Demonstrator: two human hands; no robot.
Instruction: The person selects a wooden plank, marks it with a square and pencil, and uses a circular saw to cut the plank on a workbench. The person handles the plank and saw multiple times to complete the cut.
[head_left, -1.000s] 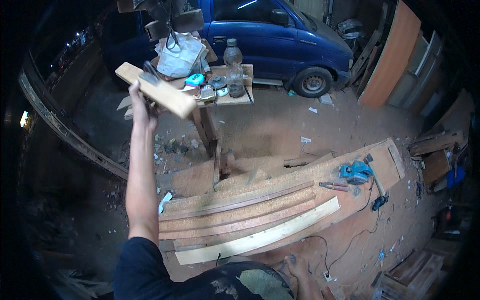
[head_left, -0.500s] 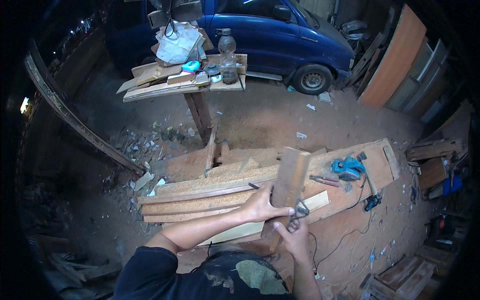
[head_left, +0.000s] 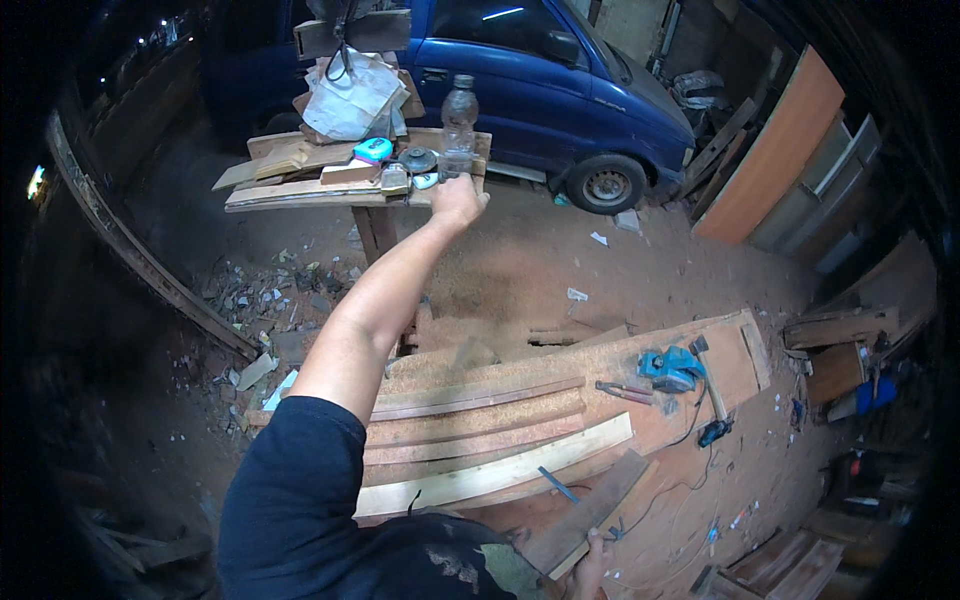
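My left hand (head_left: 455,200) reaches to the front edge of the raised wooden stand (head_left: 290,200), just below a cloudy plastic bottle (head_left: 459,120). Its fingers are curled, and what they hold, if anything, is hidden. Beside it lie a turquoise tape-measure-like object (head_left: 372,149), a grey disc (head_left: 417,160) and a small metal item (head_left: 394,180). At bottom right my right hand (head_left: 595,555) grips a wooden board (head_left: 590,510) tilted diagonally, with a dark tool (head_left: 616,530) at its edge and a thin dark strip (head_left: 556,485) alongside.
A long plank bench (head_left: 730,365) carries wood strips (head_left: 490,460), a blue power planer (head_left: 670,370), pliers (head_left: 620,392) and cords. A blue van (head_left: 530,100) stands behind the stand. An orange panel (head_left: 770,150) leans at right; scrap wood (head_left: 840,330) and debris lie around.
The board went from my raised left hand into both hands, then down into my right hand at lower right. My left hand has since left it and moved up to the stand beside the bottle.
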